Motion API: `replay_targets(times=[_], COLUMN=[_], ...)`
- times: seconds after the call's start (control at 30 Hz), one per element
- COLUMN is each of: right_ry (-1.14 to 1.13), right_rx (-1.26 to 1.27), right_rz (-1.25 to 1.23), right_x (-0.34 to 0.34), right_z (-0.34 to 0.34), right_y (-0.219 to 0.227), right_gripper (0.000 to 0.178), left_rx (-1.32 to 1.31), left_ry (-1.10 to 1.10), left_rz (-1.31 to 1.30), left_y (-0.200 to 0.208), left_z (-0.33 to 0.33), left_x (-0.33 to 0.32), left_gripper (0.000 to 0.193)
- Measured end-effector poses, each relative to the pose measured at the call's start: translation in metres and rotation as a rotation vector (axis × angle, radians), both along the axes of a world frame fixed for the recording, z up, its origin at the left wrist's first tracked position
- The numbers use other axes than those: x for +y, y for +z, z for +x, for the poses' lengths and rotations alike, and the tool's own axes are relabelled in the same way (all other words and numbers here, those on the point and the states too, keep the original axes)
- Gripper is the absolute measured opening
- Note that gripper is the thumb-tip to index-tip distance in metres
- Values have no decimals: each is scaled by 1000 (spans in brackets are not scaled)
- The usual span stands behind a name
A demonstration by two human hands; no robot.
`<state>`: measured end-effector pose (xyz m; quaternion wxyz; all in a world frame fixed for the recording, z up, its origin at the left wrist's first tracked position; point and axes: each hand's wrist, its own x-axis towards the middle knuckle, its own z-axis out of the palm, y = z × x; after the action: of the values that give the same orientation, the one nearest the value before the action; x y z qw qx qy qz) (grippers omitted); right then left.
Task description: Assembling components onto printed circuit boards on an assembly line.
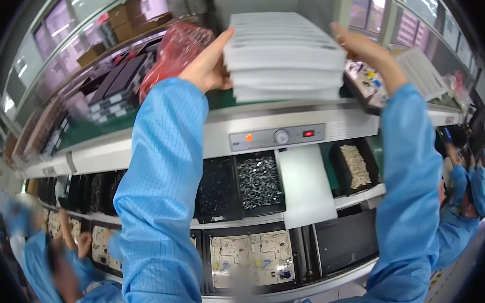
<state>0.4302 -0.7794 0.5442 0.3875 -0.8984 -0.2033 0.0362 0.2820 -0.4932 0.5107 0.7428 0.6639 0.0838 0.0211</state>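
Note:
Both my arms, in blue sleeves, reach up to a stack of white slabs (287,56) on the upper shelf. It looks like several white trays or foam packs in layers; I cannot tell which. My left hand (211,64) presses against the left side of the stack, thumb up along its edge, other fingers partly hidden. On the opposite side my right hand (366,46) grips the far right edge, its fingertips partly hidden behind the stack. A crumpled red plastic bag (177,50) lies left of my left hand. Beneath my right wrist is a bin of small coloured parts (368,82).
Under the shelf are a control strip (277,137), a bin of dark metal parts (259,181), a bin of beige parts (354,166) and a white sheet (308,186). Circuit boards (252,259) lie in a black tray below. Co-workers in blue (90,280) sit at both sides.

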Motion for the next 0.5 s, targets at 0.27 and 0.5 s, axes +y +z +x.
replay_targets(times=[0.27, 0.5], right_ry=[161, 103], right_rx=[142, 150], right_rz=[232, 84], right_x=[30, 43], right_z=[-5, -66], right_y=[-23, -25], right_gripper=[51, 54], left_rx=[-68, -53], left_ry=[-106, -17], left_rz=[-267, -288], left_y=[-14, 1], left_z=[22, -61], left_x=[5, -5], left_gripper=[66, 68])
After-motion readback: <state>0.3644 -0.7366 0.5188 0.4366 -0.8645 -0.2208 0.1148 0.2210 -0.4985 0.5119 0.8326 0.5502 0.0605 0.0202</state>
